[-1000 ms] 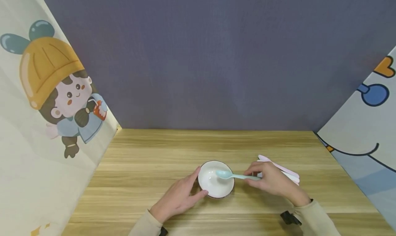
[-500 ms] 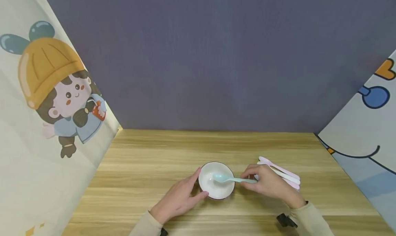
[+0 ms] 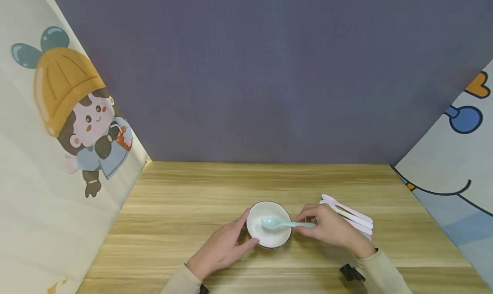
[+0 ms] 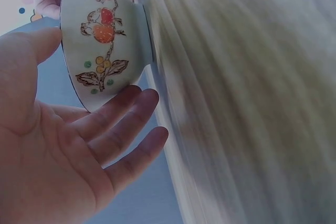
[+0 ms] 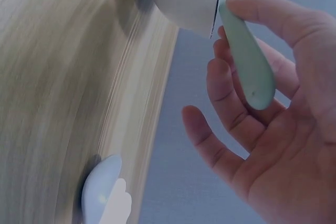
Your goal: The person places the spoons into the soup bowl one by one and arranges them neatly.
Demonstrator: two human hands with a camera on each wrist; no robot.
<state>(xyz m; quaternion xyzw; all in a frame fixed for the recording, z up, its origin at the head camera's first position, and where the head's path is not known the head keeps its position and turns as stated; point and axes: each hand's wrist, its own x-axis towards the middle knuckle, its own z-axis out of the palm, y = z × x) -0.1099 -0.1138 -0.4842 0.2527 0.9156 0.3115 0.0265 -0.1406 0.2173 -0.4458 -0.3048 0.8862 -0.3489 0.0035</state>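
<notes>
A small white bowl [image 3: 269, 238] with a dark rim stands on the wooden table; painted red and orange fruit show on its outside in the left wrist view. My left hand [image 3: 225, 245] holds the bowl's left side, thumb at the near rim and fingers against the wall. Between thumb and fingers, my right hand [image 3: 333, 226] pinches the handle of a light mint-green spoon [image 3: 271, 223]. The spoon's head is inside the bowl and its handle slants out over the right rim. Whether the head touches the bottom cannot be seen.
Several pink and white spoons [image 3: 358, 218] lie together on the wooden table [image 3: 185, 200], right of the bowl and partly behind the right hand. A dark blue-grey panel [image 3: 262, 93] rises at the table's far edge. Printed cartoon cloths flank both sides.
My right hand has moved left with the green spoon, taking its head further across the bowl. More of the spoons at the right is uncovered. The left hand and bowl have stayed put.
</notes>
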